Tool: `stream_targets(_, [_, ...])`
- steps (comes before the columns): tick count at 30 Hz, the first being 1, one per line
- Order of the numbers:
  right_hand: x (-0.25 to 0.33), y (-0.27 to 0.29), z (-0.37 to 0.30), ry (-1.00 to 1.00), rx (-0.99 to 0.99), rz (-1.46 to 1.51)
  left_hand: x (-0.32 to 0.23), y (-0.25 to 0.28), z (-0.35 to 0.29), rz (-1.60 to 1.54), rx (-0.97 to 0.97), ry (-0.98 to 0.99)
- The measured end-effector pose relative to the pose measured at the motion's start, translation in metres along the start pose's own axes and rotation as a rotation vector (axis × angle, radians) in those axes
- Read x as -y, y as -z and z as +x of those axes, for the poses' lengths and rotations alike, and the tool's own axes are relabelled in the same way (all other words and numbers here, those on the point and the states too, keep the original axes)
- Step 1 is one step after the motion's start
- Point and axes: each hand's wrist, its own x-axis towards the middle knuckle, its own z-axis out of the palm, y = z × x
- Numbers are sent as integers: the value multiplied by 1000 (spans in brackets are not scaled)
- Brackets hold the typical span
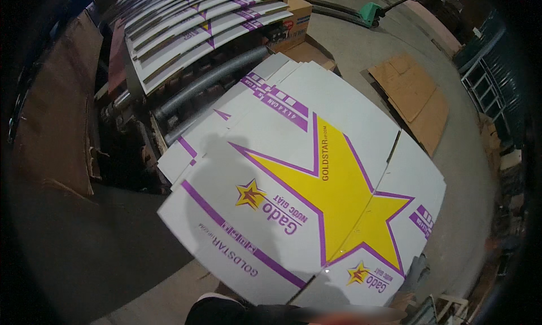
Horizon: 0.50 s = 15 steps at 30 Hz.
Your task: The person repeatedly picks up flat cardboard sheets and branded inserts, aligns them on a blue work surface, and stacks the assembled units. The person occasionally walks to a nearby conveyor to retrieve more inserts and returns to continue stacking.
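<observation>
Head view: a star-printed white carton blank [310, 184] fills the middle, lying over other sheets whose edges stick out at its upper left. The left hand is out of view; at the blank's lower right edge there is only a grey patch [416, 274], perhaps a sleeve or glove, so I cannot tell whether the right hand is spread or clamped on it. Handling the blank well probably calls for support on both sides of its crease, edges squared with the sheets beneath, and no bending across the slots. A shadow dims its left half, so that edge deserves a closer check. Beyond the blank's upper left lie a grey roller [217, 79] and a fanned row of printed cartons [180, 62]. Past its upper right, a brown cardboard sheet [409, 93] rests on the concrete floor [350, 43], with a green pallet truck [371, 13] farther back
</observation>
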Motion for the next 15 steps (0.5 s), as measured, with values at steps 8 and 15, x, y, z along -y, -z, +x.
stream_targets(8, [7, -1, -13, -151, 49, 43, 9, -17, -11, -42, -9, -41])
stream_targets(15, [95, -20, -25, -165, 204, -68, -3, 15, -25, -75, -19, -120])
